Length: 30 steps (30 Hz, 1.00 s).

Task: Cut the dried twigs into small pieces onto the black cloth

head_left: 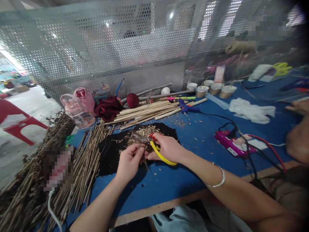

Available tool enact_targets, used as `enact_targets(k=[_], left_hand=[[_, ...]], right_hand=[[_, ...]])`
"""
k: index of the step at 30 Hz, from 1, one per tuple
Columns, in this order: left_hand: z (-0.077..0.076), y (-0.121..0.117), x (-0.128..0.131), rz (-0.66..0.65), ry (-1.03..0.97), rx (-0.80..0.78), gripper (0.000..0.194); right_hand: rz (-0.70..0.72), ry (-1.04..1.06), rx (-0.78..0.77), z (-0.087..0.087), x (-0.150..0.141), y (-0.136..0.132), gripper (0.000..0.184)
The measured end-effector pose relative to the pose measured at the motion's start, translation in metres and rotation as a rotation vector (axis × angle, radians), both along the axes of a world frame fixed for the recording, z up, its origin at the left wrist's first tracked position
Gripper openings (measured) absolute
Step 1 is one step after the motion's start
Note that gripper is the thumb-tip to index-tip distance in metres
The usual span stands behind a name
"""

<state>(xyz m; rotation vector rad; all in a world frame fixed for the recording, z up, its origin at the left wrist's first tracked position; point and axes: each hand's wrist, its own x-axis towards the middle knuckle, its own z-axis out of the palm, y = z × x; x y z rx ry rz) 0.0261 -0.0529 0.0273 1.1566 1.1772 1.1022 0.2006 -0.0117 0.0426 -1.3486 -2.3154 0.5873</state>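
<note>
My right hand (167, 147) is closed round the yellow handles of a pair of scissors (147, 140), whose blades point left over a black cloth (109, 154). My left hand (129, 161) pinches a thin dry twig (145, 162) just below the blades. A heap of cut twig bits (142, 132) lies on the cloth behind both hands. A silver bangle (218, 175) sits on my right wrist.
Bundles of dry sticks (79, 164) fill the left of the blue table (198, 151). Peeled pale sticks (147, 111), a blue glue gun (187, 108), a pink power strip (230, 143) with cables, a white cloth (251, 111), small cups (217, 90) and a pink bottle (78, 106) lie behind. Another person's arm (298, 135) is at right.
</note>
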Motion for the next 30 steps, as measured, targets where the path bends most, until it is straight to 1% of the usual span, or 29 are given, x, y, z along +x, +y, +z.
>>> enact_targets(k=[5,13,18,22,26,30], left_hand=[[-0.0011,0.0002,0.0003,-0.016,-0.029,-0.007,0.032],[0.0045,-0.0035,0.0011,-0.026,-0.087,-0.017,0.034],[0.0057,-0.0034,0.0009,-0.055,-0.040,-0.017,0.032],[0.0063,-0.0037,0.0004,-0.073,-0.038,-0.011,0.030],[0.0055,-0.0033,-0.0002,-0.061,-0.010,0.007,0.030],[0.0038,-0.0027,0.0007,-0.028,-0.016,-0.018,0.037]], right_hand=[[0.065,0.040,0.059,-0.0009,-0.0030,-0.0020,0.056],[0.125,0.127,-0.010,-0.0033,-0.0034,-0.0011,0.055],[0.088,0.138,-0.037,-0.0041,-0.0032,-0.0020,0.056],[0.042,0.088,-0.062,-0.0042,-0.0029,-0.0031,0.056],[-0.002,0.003,-0.031,-0.0008,-0.0017,-0.0030,0.055],[-0.045,-0.044,-0.006,-0.0003,-0.0005,-0.0005,0.052]])
